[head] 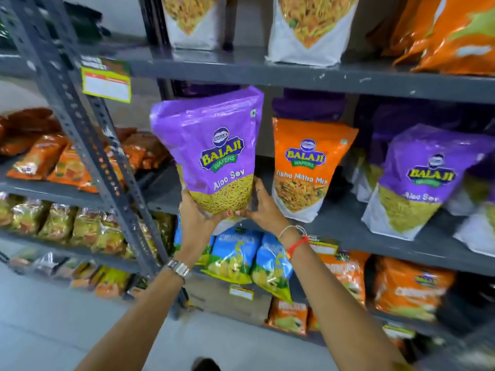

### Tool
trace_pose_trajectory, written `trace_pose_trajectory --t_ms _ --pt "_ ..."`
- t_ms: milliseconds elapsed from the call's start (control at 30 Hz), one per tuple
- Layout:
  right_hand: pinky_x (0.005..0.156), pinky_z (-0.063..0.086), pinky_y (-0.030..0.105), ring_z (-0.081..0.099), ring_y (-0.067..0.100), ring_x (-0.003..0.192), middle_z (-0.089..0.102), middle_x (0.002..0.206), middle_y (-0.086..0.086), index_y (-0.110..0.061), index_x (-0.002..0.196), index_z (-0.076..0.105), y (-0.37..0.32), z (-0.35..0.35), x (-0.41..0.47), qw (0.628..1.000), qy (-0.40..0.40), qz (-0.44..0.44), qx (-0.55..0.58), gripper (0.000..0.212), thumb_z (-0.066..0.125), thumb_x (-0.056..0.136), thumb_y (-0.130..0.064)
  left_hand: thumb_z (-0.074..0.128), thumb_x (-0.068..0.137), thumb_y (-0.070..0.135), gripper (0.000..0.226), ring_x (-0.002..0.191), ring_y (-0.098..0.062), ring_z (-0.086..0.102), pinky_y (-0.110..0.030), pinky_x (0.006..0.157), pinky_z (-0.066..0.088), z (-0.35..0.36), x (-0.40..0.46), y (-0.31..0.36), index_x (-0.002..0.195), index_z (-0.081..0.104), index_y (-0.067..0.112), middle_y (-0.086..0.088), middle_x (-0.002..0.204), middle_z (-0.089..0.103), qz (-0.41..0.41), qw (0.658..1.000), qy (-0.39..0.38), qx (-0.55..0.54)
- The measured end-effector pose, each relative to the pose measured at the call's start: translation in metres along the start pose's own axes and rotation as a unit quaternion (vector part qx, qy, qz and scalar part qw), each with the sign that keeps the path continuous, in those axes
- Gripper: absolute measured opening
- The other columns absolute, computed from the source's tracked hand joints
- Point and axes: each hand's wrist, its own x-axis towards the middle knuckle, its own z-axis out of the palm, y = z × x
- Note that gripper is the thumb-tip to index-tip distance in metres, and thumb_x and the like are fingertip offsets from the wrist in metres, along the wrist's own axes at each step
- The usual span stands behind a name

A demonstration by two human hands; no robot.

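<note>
Here, fingers of the left hand [197, 218] and right hand [263, 207] curl round the bottom of the purple bag [211, 145], held upright over the shelf's [348, 210] left front edge beside the orange bag [305, 167], apparently not yet set down.

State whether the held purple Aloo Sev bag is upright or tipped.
Nearly upright, top leaning slightly left. The Aloo Sev bag reads right way up; left hand and right hand grip its base.
</note>
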Motion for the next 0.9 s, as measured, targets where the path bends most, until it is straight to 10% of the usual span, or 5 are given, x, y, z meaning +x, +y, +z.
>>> trace_pose_trajectory --t_ms 167,300,433,733,900 --pt "0.109 0.036 0.056 0.041 0.036 0.133 0.048 0.138 0.017 -0.011 0.143 0.026 0.047 0.006 0.03 0.999 0.039 0.012 -0.017 0.103 0.081 0.06 -0.037 0.085 0.05 0.026 0.088 0.113 -0.027 0.056 -0.05 0.097 0.047 0.032 0.008 -0.007 0.123 0.037 0.029 -0.011 0.121 0.057 0.004 0.999 0.014 0.052" --pt "0.108 0.038 0.055 0.043 0.037 0.131 0.05 0.138 0.02 -0.01 0.144 0.026 0.052 0.004 0.041 0.995 0.074 0.06 -0.025 0.096 0.077 0.064 -0.013 0.086 0.053 0.026 0.085 0.117 -0.027 0.052 -0.052 0.1 0.044 0.049 0.026 -0.026 0.123 0.037 0.018 -0.012 0.124 0.054 -0.009 0.998 -0.006 0.067" --pt "0.1 0.037 0.026 0.044 0.023 0.13 0.048 0.143 0.014 -0.009 0.146 0.024 0.055 0.001 0.052 0.994 0.084 0.068 -0.024 0.087 0.069 0.074 0.009 0.086 0.056 0.018 0.092 0.12 -0.024 0.051 -0.043 0.103 0.043 0.065 0.044 -0.038 0.13 0.033 0.011 -0.011 0.129 0.052 -0.023 0.998 -0.012 0.062" --pt "0.085 0.053 0.037 0.061 0.026 0.104 0.064 0.122 0.016 -0.013 0.146 0.03 0.075 0.011 0.06 0.984 0.165 0.06 -0.042 0.071 0.064 0.084 -0.004 0.079 0.067 0.005 0.095 0.119 0.0 0.031 0.011 0.086 0.023 0.089 0.059 -0.057 0.141 0.02 0.011 0.011 0.128 0.033 -0.038 0.999 0.002 0.019" --pt "0.1 0.05 0.041 0.059 0.023 0.115 0.062 0.124 0.013 -0.005 0.122 0.058 0.072 0.008 0.019 0.927 0.373 0.014 0.031 0.035 0.06 0.087 -0.007 0.082 0.064 0.024 0.093 0.13 -0.02 0.03 -0.027 0.109 0.026 0.094 0.039 -0.055 0.138 0.03 0.003 -0.018 0.142 0.037 0.013 0.986 0.125 0.106"
